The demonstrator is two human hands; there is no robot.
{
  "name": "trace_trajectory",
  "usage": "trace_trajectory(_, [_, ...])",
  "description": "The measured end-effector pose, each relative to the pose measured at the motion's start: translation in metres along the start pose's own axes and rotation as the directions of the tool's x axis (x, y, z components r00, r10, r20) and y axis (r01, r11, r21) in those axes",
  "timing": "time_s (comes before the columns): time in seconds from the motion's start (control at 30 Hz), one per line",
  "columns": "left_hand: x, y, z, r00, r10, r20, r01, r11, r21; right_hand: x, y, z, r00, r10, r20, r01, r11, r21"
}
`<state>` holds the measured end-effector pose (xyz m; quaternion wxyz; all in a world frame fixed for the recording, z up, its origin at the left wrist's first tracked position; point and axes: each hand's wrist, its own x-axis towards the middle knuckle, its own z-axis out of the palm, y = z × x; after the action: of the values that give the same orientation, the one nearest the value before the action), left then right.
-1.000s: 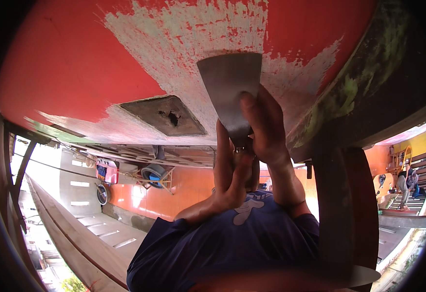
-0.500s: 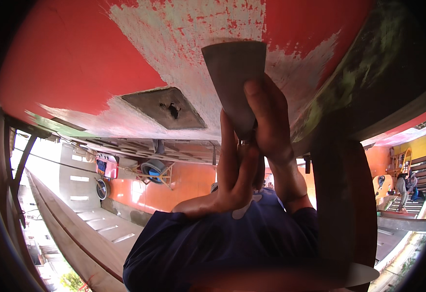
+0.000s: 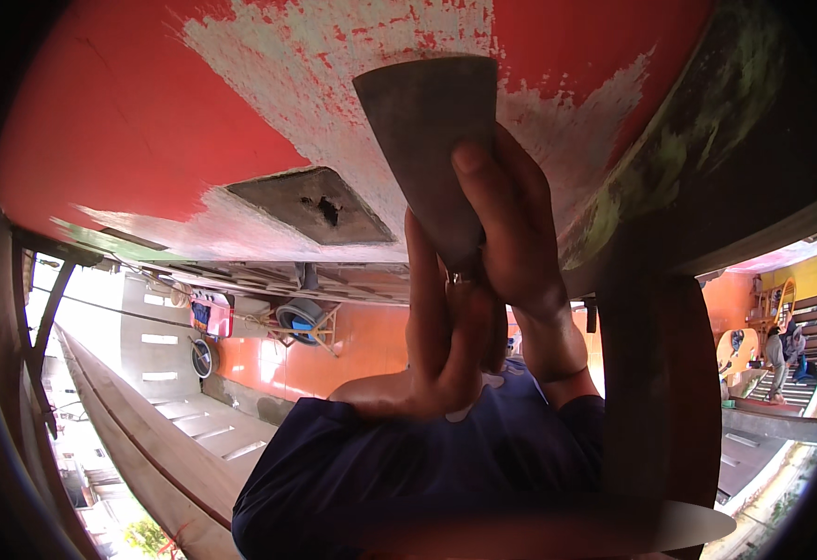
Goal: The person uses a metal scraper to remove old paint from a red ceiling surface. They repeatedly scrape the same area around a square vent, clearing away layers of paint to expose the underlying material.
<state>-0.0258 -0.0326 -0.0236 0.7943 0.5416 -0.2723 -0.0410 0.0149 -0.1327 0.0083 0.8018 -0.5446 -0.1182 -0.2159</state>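
A scraper point(image 3: 427, 140) with a wide, flat grey blade points up to a red painted surface point(image 3: 128, 112). Its broad edge lies on a patch of bared, whitish surface point(image 3: 278, 56) where the red is worn off. My right hand point(image 3: 521, 219) grips the blade's right side, the thumb flat on its face. Lower down, my left hand point(image 3: 455, 345) is wrapped round the handle, which its fingers mostly hide. Left of the blade, a dark diamond-shaped plate point(image 3: 310, 205) with a ragged hole is set in the surface.
A dark post point(image 3: 637, 392) stands close to the right of my right arm. Long wooden planks point(image 3: 147, 439) run along the left. Farther off are a grey tub point(image 3: 298, 320) with blue inside, an orange floor point(image 3: 371, 341) and a person point(image 3: 778, 359) at the far right.
Both hands have moved the scraper a little up and to the left across the bared patch. My grip on it looks the same.
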Motion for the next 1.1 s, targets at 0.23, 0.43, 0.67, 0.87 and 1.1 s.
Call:
trace_trajectory(0.23, [-0.005, 0.008, -0.007, 0.998, -0.016, 0.056, 0.017, 1.0, -0.013, 0.008, -0.008, 0.002, 0.998, -0.044, 0.039, 0.048, 0.995, -0.092])
trace_trajectory(0.43, [-0.001, 0.008, -0.006, 0.994, 0.008, 0.108, -0.002, 0.998, -0.06, 0.004, -0.006, 0.006, 0.997, -0.068, -0.041, 0.065, 0.996, -0.068])
trace_trajectory(0.67, [-0.001, 0.011, -0.004, 1.0, -0.021, 0.023, 0.021, 1.0, 0.02, 0.005, -0.009, 0.006, 0.996, -0.05, -0.072, 0.045, 0.997, -0.065])
trace_trajectory(0.87, [0.007, 0.008, -0.001, 1.0, 0.009, 0.028, -0.01, 0.999, 0.035, 0.008, -0.011, 0.01, 0.994, -0.105, -0.024, 0.107, 0.989, 0.105])
trace_trajectory(1.1, [0.005, 0.011, 0.001, 1.0, 0.01, 0.024, -0.011, 0.999, 0.037, 0.01, -0.012, 0.009, 0.996, -0.094, -0.004, 0.094, 0.995, 0.017])
